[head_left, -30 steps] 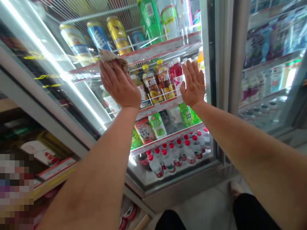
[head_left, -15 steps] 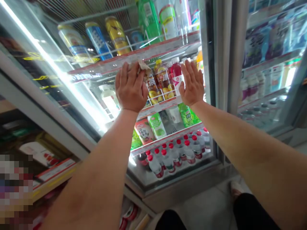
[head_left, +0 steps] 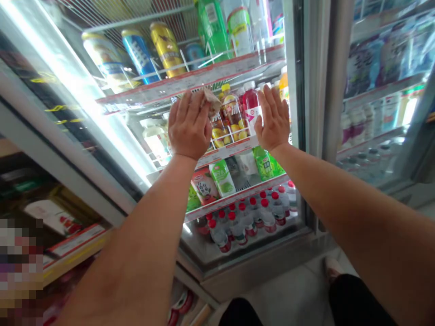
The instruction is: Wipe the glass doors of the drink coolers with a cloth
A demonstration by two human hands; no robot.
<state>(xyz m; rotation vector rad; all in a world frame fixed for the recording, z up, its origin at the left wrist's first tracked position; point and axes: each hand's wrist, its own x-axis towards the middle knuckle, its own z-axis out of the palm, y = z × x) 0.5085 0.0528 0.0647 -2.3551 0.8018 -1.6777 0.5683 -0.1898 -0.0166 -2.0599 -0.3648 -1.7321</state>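
Note:
My left hand (head_left: 190, 124) presses a crumpled beige cloth (head_left: 212, 100) against the glass door (head_left: 204, 253) of a lit drinks fridge. Part of the cloth sticks out past the fingertips; the rest is hidden under the palm. To its right, my right hand (head_left: 273, 117) lies flat on the same glass, fingers stretched out and holding nothing. Between the hands, a tea bottle with a yellow cap (head_left: 231, 108) and a red drink bottle (head_left: 250, 102) show through the glass.
Behind the glass, cans (head_left: 166, 50) stand on the upper shelf, cartons (head_left: 222, 177) lower down and red-capped water bottles (head_left: 239, 228) at the bottom. Another fridge door (head_left: 380, 167) is at right. A goods shelf (head_left: 78, 240) stands at left, close to my left arm.
My left hand has slid slightly to the right over the glass together with the cloth. My right hand stays in nearly the same place.

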